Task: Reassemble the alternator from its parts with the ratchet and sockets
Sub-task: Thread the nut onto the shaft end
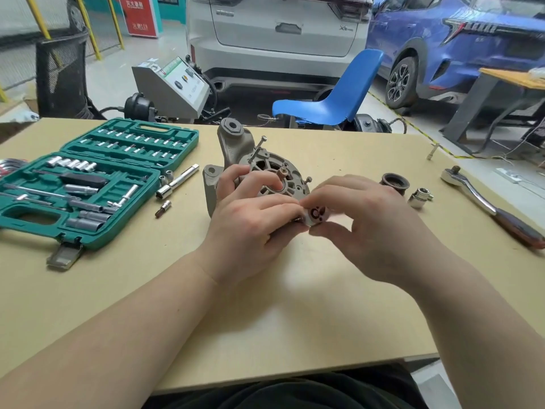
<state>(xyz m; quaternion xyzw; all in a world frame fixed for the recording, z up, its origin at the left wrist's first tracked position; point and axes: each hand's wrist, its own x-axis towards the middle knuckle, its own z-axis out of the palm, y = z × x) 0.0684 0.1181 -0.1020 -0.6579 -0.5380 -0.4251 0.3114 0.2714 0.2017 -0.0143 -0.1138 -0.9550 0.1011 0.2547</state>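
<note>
Just in front of the alternator, the left hand and right hand both pinch a small metal part, probably readying it for fitting.

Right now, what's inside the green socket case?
The green socket case lies open, holding rows of sockets, bits and extension bars. Some slots look empty; nothing beneath it shows.

Tan table, green socket case left, alternator housing centre, pulley, loose socket, ratchet right
</note>
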